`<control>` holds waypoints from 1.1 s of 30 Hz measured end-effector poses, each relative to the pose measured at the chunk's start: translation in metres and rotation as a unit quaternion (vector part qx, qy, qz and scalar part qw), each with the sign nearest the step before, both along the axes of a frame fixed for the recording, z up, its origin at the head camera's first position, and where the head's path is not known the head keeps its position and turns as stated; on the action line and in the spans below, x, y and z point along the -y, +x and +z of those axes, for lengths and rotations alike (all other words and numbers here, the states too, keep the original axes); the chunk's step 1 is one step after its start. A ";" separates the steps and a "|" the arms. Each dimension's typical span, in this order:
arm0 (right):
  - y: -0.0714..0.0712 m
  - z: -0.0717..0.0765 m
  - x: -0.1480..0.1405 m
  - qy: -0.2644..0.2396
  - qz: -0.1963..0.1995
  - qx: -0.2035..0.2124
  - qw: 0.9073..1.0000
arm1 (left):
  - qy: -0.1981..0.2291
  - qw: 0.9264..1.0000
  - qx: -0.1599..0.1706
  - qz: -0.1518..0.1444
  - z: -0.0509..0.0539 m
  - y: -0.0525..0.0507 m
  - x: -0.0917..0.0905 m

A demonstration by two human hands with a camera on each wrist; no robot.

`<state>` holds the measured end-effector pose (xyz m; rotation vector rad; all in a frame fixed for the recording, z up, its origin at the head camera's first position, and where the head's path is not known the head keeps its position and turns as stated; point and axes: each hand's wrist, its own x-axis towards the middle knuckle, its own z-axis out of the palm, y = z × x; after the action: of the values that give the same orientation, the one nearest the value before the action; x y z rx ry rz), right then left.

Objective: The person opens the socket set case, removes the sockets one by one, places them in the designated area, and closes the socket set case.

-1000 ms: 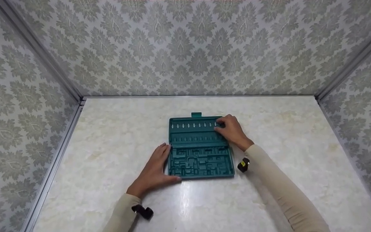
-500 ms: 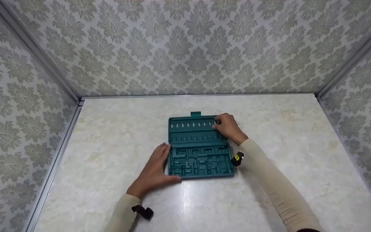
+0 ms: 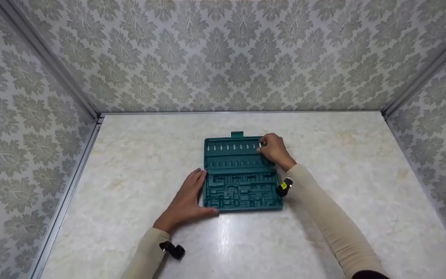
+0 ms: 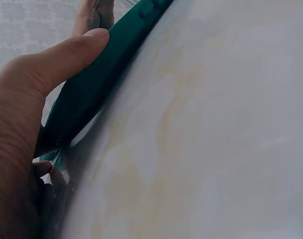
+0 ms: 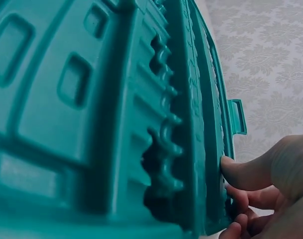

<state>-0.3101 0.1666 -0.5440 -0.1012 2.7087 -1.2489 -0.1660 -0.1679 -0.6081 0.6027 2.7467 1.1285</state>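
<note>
Teal plastic makes up the case (image 3: 238, 169), which lies unfolded flat on the pale, marbled bench (image 3: 130, 162) just right of the centre of the head frame. Its upper half carries a row of small silvery bits (image 3: 234, 147) below the far rim, and a latch (image 3: 237, 134) sticks out from that rim. Lower down, the near half is moulded with many recesses (image 3: 242, 193) of different shapes.

Of the two hands, the left hand (image 3: 186, 197) rests at the lower left of the case, fingers fairly straight along the left side and thumb stretched out along the near edge; it steadies rather than clenches. Seen from the left wrist, the thumb lies against the case's edge, while the other fingers are mostly hidden.

At the upper right corner of the case, the right hand (image 3: 276, 150) has thumb and fingers bent together, pinching a bit (image 3: 260, 145) at the right end of the row. From the right wrist, the thumb touches the rim and the fingertips bunch below it; the bit itself is hard to make out there.

Both forearms wear beige sleeves (image 3: 325, 213). Patterned wallpaper (image 3: 219, 54) fills the top of the head frame.
</note>
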 end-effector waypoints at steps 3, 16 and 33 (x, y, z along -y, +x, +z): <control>0.001 0.001 -0.002 -0.020 -0.022 0.013 0.999 | -0.010 1.000 -0.001 -0.002 0.001 -0.003 0.000; 0.002 -0.002 -0.006 -0.013 0.015 -0.055 0.998 | -0.016 1.000 -0.012 -0.003 0.002 -0.002 0.000; 0.007 -0.002 -0.023 -0.068 -0.018 -0.065 0.995 | -0.019 1.000 -0.008 0.001 0.004 0.000 0.000</control>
<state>-0.3033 0.1895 -0.5462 -0.1563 2.7415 -1.4862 -0.1661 -0.1678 -0.6038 0.6066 2.7755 1.0730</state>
